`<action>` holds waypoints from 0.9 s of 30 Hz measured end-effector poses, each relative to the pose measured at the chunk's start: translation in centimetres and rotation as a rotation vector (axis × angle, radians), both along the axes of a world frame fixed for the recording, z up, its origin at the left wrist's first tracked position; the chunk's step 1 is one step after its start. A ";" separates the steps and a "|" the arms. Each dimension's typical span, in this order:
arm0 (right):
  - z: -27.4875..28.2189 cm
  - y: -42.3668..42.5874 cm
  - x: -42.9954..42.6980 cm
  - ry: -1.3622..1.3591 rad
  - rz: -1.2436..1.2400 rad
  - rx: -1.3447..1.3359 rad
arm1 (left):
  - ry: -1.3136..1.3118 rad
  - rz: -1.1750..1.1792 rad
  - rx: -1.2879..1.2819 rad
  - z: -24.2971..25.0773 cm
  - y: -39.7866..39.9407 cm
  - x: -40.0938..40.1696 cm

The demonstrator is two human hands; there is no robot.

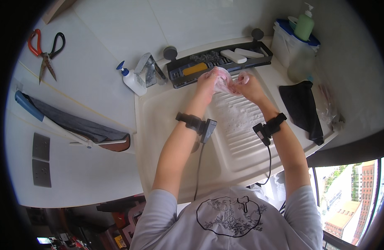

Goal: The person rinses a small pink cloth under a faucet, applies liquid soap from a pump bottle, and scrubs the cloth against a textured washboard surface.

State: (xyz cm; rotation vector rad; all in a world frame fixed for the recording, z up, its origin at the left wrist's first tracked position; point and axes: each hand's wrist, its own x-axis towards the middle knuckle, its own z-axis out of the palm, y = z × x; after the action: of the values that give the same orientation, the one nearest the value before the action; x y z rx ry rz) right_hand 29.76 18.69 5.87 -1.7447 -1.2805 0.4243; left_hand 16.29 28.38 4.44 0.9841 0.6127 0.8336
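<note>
A wet, pale pink and white thin item (222, 78), probably cloth, is stretched between my two hands above the far end of the ribbed washboard (242, 137). My left hand (207, 83) pinches one end, thumb on top. My right hand (250, 88) grips the other end, with a rolled fold standing up at the fingers. Soap suds (234, 114) lie on the ribs below. To the left of the washboard is the basin (167, 125) of the laundry sink, its drain partly hidden by my left forearm.
Behind my hands stands a black rack (218, 64) with a yellow bar (195, 68) and white bars (233, 56). Left of it are a metal faucet (147, 68) and a white pump bottle (134, 82). A black cloth (303, 111) lies on the right ledge, near a lidded plastic tub (281, 47).
</note>
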 end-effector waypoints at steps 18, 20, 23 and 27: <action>0.3 -0.2 0.1 0.597 0.329 -0.123 | -0.077 -0.299 0.128 1.8 -1.2 -0.6; -0.5 0.1 0.4 0.638 0.171 -0.034 | -0.062 -0.299 0.161 1.9 -1.2 -0.7; -0.6 0.3 0.4 0.713 0.203 0.010 | 0.005 -0.267 0.213 1.6 -0.7 -1.2; -0.9 0.5 0.8 0.703 0.219 -0.024 | 0.226 -0.166 0.337 1.6 -0.6 -1.4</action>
State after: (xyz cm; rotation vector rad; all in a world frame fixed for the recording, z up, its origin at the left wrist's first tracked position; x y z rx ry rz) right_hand 30.52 19.15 4.98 -1.2886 -0.9428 1.0715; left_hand 14.86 27.80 6.03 1.4309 0.5832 0.6946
